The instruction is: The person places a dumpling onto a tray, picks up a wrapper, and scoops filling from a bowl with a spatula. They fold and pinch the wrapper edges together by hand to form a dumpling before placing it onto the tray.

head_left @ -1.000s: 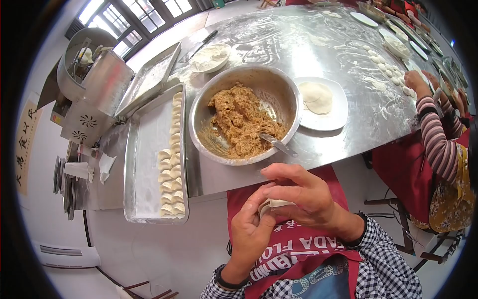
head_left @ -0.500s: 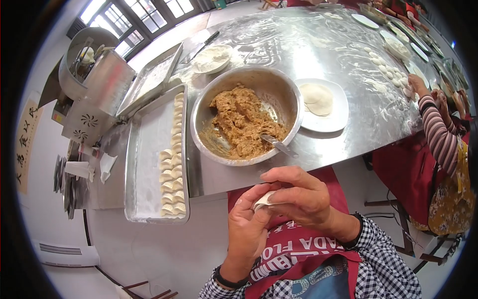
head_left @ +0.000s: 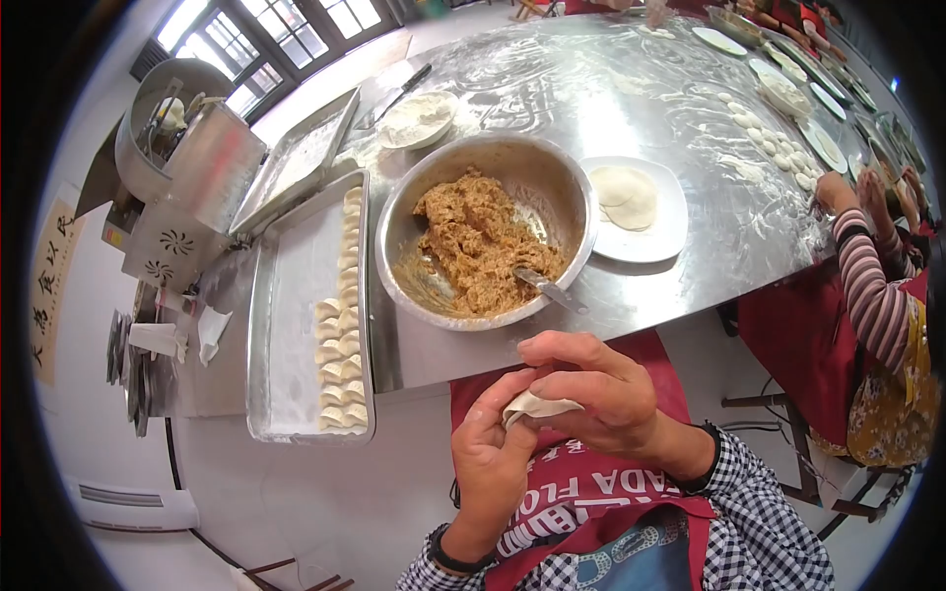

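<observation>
Between my two hands, in front of the apron and below the table edge, is a folded dumpling point(head_left: 537, 405) of pale dough. My left hand point(head_left: 491, 443) pinches its left end between thumb and fingers. The fingers of my right hand point(head_left: 606, 386) curl around its other side and partly cover it. Just beyond my hands stands a steel bowl point(head_left: 392, 258) with brown filling point(head_left: 483, 236) and a metal spreader point(head_left: 552, 290) stuck in it. To its right, a white plate point(head_left: 670, 231) carries several round dough wrappers point(head_left: 626, 197).
Rows of shaped dumplings point(head_left: 341, 360) line the right side of a metal tray point(head_left: 258, 384). Behind are another tray point(head_left: 296, 148), a bowl of flour point(head_left: 418, 116) and a knife point(head_left: 406, 87). At right, a co-worker's hand point(head_left: 836, 194) is near small dough pieces point(head_left: 774, 143).
My hands have shifted slightly around the dumpling, and more of its pale edge shows between my fingers. The co-worker's hand at right has moved slightly down.
</observation>
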A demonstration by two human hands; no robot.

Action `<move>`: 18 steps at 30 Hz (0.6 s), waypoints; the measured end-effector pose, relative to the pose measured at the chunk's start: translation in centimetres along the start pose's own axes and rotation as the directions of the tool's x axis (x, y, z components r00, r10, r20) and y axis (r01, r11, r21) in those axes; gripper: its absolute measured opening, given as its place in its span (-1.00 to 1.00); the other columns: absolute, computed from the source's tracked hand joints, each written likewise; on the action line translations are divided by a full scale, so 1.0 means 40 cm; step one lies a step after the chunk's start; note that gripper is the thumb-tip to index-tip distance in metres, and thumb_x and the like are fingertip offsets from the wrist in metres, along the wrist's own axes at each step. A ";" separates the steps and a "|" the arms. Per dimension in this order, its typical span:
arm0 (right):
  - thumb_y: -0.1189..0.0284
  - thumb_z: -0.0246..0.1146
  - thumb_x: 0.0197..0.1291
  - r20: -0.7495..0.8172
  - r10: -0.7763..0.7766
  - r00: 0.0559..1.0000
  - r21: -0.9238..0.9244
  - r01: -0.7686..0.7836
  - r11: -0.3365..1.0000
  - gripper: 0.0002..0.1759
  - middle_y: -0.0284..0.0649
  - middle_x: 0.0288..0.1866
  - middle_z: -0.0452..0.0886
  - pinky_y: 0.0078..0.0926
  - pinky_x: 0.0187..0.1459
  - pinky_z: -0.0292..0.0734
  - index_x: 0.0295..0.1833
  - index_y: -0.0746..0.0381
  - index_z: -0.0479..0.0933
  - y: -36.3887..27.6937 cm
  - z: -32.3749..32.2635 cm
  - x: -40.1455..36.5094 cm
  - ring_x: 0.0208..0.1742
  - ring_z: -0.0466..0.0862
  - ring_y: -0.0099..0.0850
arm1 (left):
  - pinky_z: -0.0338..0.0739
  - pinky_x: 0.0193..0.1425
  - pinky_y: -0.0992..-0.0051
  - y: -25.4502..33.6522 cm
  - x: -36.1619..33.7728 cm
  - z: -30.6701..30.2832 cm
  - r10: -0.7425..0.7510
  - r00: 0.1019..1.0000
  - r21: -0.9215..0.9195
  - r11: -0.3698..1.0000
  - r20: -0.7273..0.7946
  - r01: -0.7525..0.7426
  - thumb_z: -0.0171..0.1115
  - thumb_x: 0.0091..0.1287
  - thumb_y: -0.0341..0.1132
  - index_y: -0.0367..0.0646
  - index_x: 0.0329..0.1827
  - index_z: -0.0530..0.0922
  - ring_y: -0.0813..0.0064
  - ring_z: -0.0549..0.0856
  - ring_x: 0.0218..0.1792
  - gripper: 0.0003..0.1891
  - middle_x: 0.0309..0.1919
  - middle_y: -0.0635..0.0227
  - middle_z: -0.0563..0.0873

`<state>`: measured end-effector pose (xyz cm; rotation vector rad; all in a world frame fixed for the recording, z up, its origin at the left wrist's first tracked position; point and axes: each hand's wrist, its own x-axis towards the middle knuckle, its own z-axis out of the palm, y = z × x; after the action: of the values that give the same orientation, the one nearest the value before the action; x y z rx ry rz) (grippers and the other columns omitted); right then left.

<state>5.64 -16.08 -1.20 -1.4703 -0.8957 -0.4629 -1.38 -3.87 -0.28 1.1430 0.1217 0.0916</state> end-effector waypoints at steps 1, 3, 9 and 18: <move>0.59 0.36 -0.20 0.013 0.017 1.000 0.024 -0.018 1.000 -0.73 -0.02 0.00 0.50 -0.45 -0.20 0.51 -0.27 0.32 0.54 -0.004 -0.001 0.002 -0.16 0.57 -0.25 | 0.45 0.14 0.52 -0.001 -0.001 0.000 0.015 1.000 -0.008 1.000 0.011 -0.015 0.11 0.27 -0.53 -0.43 0.15 0.32 0.42 0.54 0.04 -0.61 0.04 0.11 0.51; 0.61 0.36 -0.20 0.025 0.034 0.999 0.047 -0.035 0.998 -0.73 -0.01 0.00 0.49 -0.44 -0.19 0.52 -0.27 0.32 0.54 -0.006 -0.003 0.002 -0.15 0.57 -0.25 | 0.43 0.14 0.54 0.000 -0.002 0.001 0.031 0.999 -0.015 0.999 0.023 -0.030 0.05 0.29 -0.56 -0.44 0.16 0.31 0.45 0.53 0.05 -0.63 0.04 0.13 0.51; 0.62 0.34 -0.15 0.054 -0.039 0.998 0.134 0.032 0.991 -0.81 -0.04 -0.03 0.50 -0.48 -0.20 0.52 -0.33 0.34 0.53 0.016 -0.011 0.001 -0.16 0.57 -0.30 | 0.45 0.14 0.50 0.003 -0.002 0.015 -0.003 1.000 -0.067 0.998 0.025 0.005 0.15 0.23 -0.54 -0.42 0.14 0.31 0.39 0.54 0.05 -0.59 0.03 0.10 0.51; 0.65 0.31 -0.13 -0.029 0.004 1.000 0.132 0.000 0.991 -0.84 -0.08 -0.08 0.51 -0.49 -0.14 0.49 -0.35 0.34 0.50 0.012 -0.005 -0.016 -0.13 0.57 -0.29 | 0.52 0.06 0.46 -0.016 0.000 0.005 0.004 0.998 -0.031 1.000 -0.062 -0.006 0.06 0.17 -0.63 -0.43 0.10 0.34 0.36 0.58 -0.02 -0.61 -0.01 0.08 0.51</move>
<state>5.65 -16.39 -1.95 -1.3404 -0.8847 -0.4144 -1.34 -4.30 -0.80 1.1100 0.1718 0.1330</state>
